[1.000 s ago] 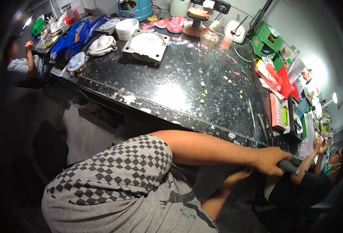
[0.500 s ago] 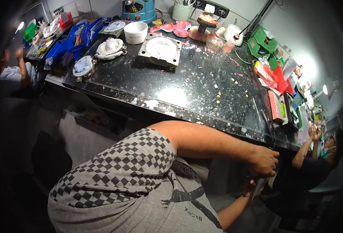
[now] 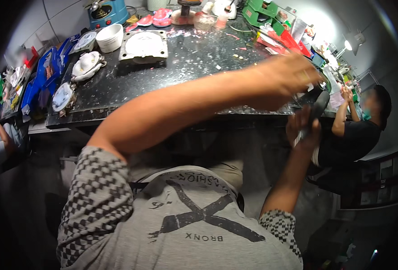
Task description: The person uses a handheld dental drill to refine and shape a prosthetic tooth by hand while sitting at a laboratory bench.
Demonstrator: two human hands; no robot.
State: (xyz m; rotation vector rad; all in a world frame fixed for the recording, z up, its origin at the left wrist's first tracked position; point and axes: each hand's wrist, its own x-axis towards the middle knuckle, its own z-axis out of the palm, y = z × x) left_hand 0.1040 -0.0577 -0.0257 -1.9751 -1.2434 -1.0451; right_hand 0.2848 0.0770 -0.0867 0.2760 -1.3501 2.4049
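My left arm reaches across the bench to the right, and my left hand (image 3: 289, 78) hangs over the bench's right end. Its fingers are smeared by motion, so whether it holds anything cannot be made out. Just below, at the bench's front edge, my right hand (image 3: 303, 127) is closed round a dark, rod-shaped handpiece (image 3: 321, 104) held at a slant. A paler metal end of it shows below the fingers. The left hand is above the handpiece, apart from the right hand.
On the black bench (image 3: 194, 56) stand a square metal flask with white plaster (image 3: 143, 45), white bowls (image 3: 110, 38), plaster moulds (image 3: 88, 66), pink-red pieces (image 3: 162, 17) and a blue machine (image 3: 106, 14). Green and red bins (image 3: 258, 12) line the right side. A person (image 3: 354, 121) sits at right, another (image 3: 7, 139) at left.
Both hands have risen from below the bench's right corner, and the left has parted from the right. The handpiece has come up with my right hand. The view has shifted too.
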